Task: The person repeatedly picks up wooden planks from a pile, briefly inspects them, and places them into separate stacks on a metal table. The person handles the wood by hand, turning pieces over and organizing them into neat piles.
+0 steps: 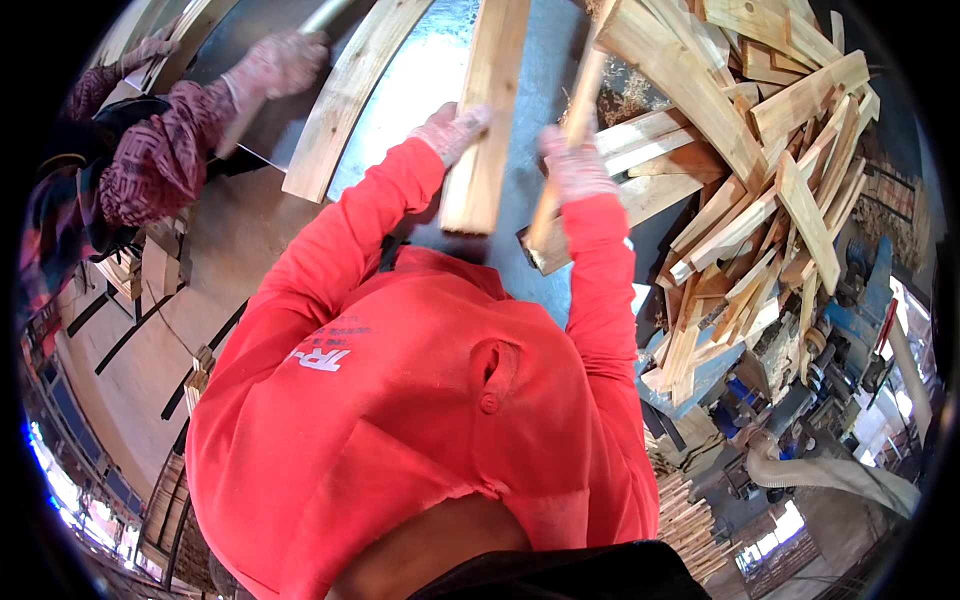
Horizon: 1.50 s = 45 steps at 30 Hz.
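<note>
Below the two hands, white and dark lettering marks the chest of a red shirt [430, 430]. The left hand [450, 133] grips the left edge of a broad board [487, 120], fingertips on top; the wood is pale, straight-grained and knotted. The right hand [580, 168], slightly blurred, is closed around a narrow wooden strip [588, 88], which slants beside the board. Beneath the grip lies a shiny metal table [400, 110]. Left of it are another board [350, 95] and a co-worker's hand [282, 65]; to the right, a jumbled pile of wood pieces [795, 205], with a pale hose [830, 478] farther off.
</note>
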Available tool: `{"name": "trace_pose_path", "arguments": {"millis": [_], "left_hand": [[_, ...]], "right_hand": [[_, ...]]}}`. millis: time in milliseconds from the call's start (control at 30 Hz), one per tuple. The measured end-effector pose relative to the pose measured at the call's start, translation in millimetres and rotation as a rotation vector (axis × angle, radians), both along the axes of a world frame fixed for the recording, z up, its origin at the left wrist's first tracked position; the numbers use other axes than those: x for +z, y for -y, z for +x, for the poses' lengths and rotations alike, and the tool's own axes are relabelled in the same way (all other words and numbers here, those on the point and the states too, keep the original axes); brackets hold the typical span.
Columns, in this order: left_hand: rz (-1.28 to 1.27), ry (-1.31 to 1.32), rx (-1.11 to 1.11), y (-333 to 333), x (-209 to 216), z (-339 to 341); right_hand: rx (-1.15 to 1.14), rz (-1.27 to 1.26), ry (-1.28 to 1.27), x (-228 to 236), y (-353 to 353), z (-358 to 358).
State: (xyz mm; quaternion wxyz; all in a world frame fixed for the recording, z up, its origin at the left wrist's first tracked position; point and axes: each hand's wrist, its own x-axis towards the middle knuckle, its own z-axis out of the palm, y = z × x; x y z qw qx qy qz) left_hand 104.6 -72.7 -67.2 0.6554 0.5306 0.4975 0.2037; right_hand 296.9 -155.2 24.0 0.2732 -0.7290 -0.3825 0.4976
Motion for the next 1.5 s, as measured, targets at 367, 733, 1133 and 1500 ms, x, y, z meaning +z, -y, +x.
{"name": "trace_pose_path", "arguments": {"millis": [367,733,1133,1500], "left_hand": [[-0.504,0.350,0.041,-13,20,-12],[-0.382,0.272,0.212,-68,47,-67],[-0.603,0.551,0.339,-23,44,-107],[1.232,-0.879,-1.036,-119,90,-111]], "right_hand": [[0.592,-0.006,1.497,40,-73,150],[0.103,-0.143,-0.283,28,-145,133],[-0.191,0.135,0.232,-96,-102,-127],[-0.021,-0.153,-0.450,-74,-116,-110]]}}
